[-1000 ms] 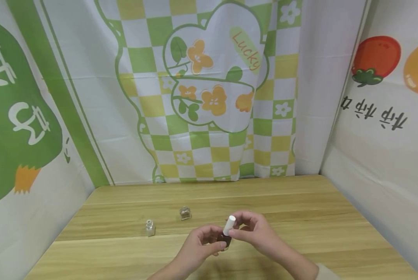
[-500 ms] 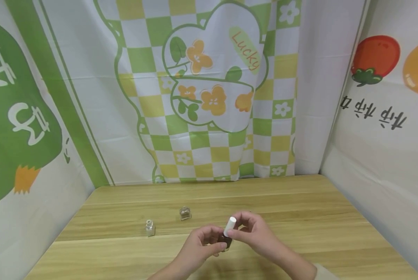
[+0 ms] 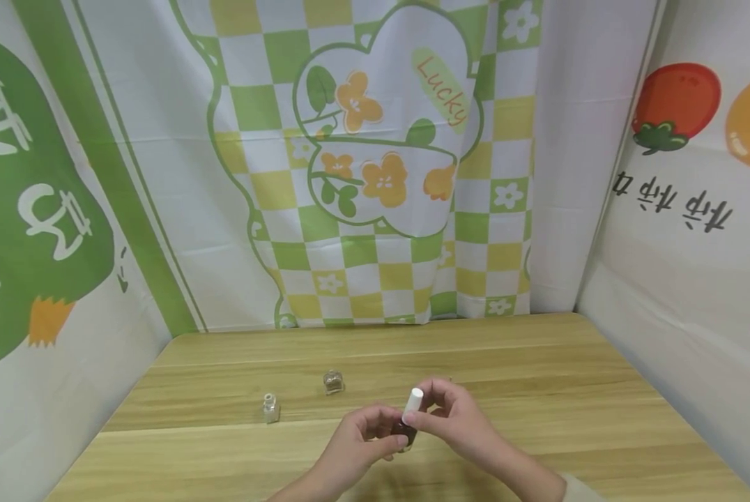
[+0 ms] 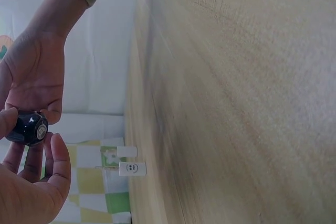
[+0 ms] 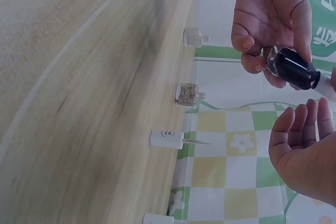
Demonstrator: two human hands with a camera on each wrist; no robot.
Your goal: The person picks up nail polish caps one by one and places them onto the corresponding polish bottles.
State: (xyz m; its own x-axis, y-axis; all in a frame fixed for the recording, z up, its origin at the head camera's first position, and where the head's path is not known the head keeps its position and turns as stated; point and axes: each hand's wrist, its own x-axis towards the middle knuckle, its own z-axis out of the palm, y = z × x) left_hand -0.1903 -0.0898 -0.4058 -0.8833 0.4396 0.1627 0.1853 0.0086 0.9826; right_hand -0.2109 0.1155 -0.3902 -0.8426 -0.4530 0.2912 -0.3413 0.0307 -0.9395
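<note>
My left hand grips a dark nail polish bottle between thumb and fingers, above the table. With its thumb and fingers my right hand pinches the white cap, which sits at the bottle's neck and tilts a little to the right. The right wrist view shows the dark glass body from the side as nearly black, with the cap partly hidden at the frame's edge. A round label shows on the bottle's base in the left wrist view.
Left of the hands, an uncapped clear bottle and an uncapped glittery bottle stand on the wooden table. A white cap with its brush upward and a second white cap stand on the tabletop. Patterned cloths surround the table.
The right thumb has shifted slightly left across the cap, and the right forearm has moved a little left. The left hand keeps its grip on the bottle.
</note>
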